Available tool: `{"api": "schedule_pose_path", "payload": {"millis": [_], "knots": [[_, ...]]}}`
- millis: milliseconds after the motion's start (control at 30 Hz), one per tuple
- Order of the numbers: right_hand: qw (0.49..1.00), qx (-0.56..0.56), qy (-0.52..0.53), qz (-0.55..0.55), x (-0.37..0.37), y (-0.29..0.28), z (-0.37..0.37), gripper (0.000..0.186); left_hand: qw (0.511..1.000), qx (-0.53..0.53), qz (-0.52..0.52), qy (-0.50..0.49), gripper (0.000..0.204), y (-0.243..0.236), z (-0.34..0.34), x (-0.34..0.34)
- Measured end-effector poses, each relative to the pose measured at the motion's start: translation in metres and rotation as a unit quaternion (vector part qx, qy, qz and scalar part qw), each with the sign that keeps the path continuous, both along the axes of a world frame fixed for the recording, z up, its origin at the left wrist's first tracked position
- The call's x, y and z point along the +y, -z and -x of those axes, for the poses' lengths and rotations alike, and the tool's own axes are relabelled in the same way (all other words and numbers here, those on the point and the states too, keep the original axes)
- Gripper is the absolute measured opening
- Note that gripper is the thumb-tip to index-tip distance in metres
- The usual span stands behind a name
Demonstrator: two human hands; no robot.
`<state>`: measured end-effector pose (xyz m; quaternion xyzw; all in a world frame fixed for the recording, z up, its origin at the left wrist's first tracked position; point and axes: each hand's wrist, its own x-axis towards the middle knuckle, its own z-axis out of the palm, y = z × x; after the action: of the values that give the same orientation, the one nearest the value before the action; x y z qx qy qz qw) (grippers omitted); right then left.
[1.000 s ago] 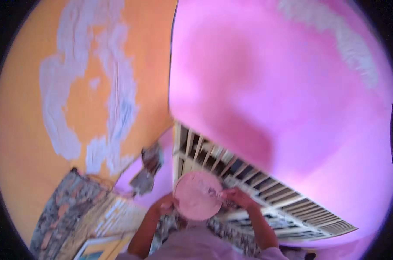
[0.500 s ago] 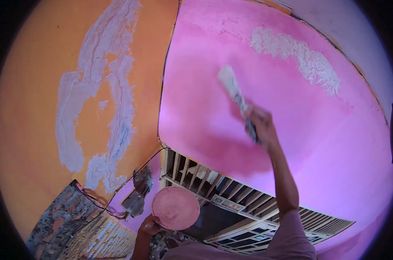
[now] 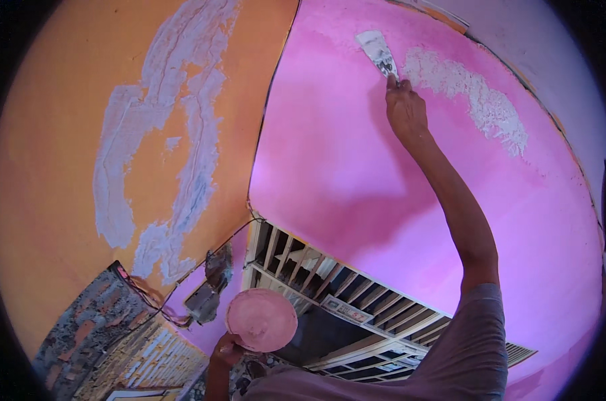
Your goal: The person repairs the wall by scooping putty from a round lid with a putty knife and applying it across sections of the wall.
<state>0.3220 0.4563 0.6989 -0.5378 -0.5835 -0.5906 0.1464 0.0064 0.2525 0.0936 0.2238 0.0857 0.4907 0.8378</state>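
My right hand (image 3: pixel 407 107) is raised and closed on the handle of a putty knife (image 3: pixel 376 53), whose white-smeared blade is at the upper pink wall (image 3: pixel 330 134), just left of a rough white filler patch (image 3: pixel 490 107). Whether the blade touches the wall is unclear. Low in the view, my left hand (image 3: pixel 228 351) grips the rim of a round pink plate or shallow container (image 3: pixel 261 319) with some paste on it.
An orange wall (image 3: pixel 55 167) with white filler strips (image 3: pixel 116 174) stands at left. Below are exposed brickwork (image 3: pixel 82 327), loose cables (image 3: pixel 162 307), a broken wall section (image 3: pixel 216 274) and a slatted vent with door frame (image 3: pixel 343 287). A pale surface (image 3: pixel 530 40) borders the top right.
My right hand has risen from beside the round container, lifting the knife to the upper pink wall. My left hand and the container have shifted down and slightly left in view.
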Motion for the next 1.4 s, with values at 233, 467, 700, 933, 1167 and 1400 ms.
{"api": "schedule_pose_path", "payload": {"millis": [233, 467, 700, 933, 1167, 1400], "knots": [[0.998, 0.048, 0.011, 0.044, -0.039, -0.005, 0.029, 0.022, 0.989, -0.025, 0.126, 0.071, 0.058, -0.058, 0.001, -0.011], [0.998, -0.032, -0.052, -0.025, -0.009, -0.029, 0.059, 0.011, 0.988, 0.026, 0.149, 0.043, 0.055, -0.050, -0.008, -0.015], [0.998, -0.049, 0.000, 0.026, -0.026, 0.004, 0.044, 0.013, 0.986, -0.016, 0.165, 0.024, 0.054, -0.047, -0.010, -0.014], [1.000, 0.029, 0.000, -0.002, 0.015, 0.012, 0.016, 0.028, 0.988, -0.010, 0.152, 0.001, 0.050, -0.073, -0.016, -0.012], [0.986, 0.130, 0.012, 0.102, -0.012, 0.041, 0.022, 0.041, 0.994, -0.056, 0.091, 0.003, 0.049, -0.045, -0.018, -0.015], [0.993, 0.088, -0.039, 0.071, -0.025, -0.016, 0.080, 0.022, 0.994, -0.033, 0.104, -0.008, 0.047, -0.035, -0.018, -0.019]]}}
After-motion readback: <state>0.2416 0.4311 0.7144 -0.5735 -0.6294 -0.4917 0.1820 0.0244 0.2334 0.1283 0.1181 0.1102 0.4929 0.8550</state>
